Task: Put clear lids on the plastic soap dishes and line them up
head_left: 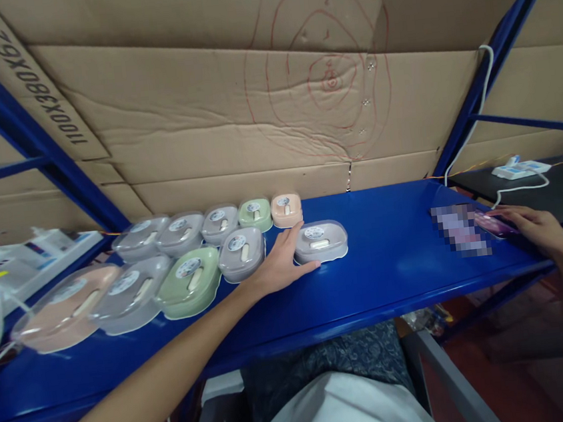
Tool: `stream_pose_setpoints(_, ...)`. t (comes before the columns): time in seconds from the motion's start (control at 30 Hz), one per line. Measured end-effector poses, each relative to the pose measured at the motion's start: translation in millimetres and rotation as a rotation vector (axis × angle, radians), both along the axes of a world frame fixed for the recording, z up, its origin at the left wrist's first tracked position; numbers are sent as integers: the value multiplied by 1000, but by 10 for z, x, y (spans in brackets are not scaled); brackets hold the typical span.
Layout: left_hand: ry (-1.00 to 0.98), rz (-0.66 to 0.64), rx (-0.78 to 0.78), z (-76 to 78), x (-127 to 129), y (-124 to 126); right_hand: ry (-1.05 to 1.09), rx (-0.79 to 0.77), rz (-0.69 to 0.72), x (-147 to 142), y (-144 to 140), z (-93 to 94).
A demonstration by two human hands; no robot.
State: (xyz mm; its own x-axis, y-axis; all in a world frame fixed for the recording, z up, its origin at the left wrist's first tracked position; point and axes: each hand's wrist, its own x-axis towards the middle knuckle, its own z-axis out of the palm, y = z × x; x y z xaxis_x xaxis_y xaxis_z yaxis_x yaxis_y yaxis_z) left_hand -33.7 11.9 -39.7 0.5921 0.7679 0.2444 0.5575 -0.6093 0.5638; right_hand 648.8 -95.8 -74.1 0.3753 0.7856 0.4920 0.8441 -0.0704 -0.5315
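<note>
Far to the left of the lone gray box [333,234], white equipment [66,264] with white cables stands beside the blue shelf [380,247]. Next, also left of the lone gray box, a front row of four lidded boxes runs toward it: a peach box [68,310], a gray one [132,297], a green one [183,298] and a smaller gray one [233,259]. Behind that row, farther back than the lone gray box, stand three gray boxes [180,233], a small green box [255,217] and a small peach box [280,212]. Each box wears a clear cover, with a round sticker and a pale bar on top.

The left hand [284,261] is at the left end of the lone gray box, thumb and fingers spread apart, the thumb along the near side. The lone gray box itself sits flat on the shelf. Behind it rises a cardboard panel [191,113] marked with red rings.

Well to the right of the lone gray box lies a flat purple item [497,225], partly pixelated. The right hand [535,228] has its fingertips at that item's right part; I cannot tell whether they grip it. Farthest right of the lone gray box, a white device [521,169] with a cable rests on a black surface [556,192].
</note>
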Motion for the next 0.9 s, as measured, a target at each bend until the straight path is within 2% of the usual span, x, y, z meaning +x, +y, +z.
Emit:
stream_pose_setpoints(0.1,-10,-5,1,-1,-2,0,123,11,59,-4,-23,-5)
stream_pose_setpoints(0.27,-6,-1,6,-6,-4,5,158,-36,108,14,-29,3)
stream_pose_setpoints(0.53,5,-2,2,3,-2,7,140,-30,76,-9,-14,13)
stream_pose_setpoints(0.67,0,2,-5,11,4,0,80,-109,72,-94,25,72)
stream_pose_setpoints(0.77,4,3,-12,14,4,-3,46,-164,8,-141,57,100)
stream_pose_setpoints(0.9,-6,2,-14,15,3,-4,22,-121,23,-104,42,77)
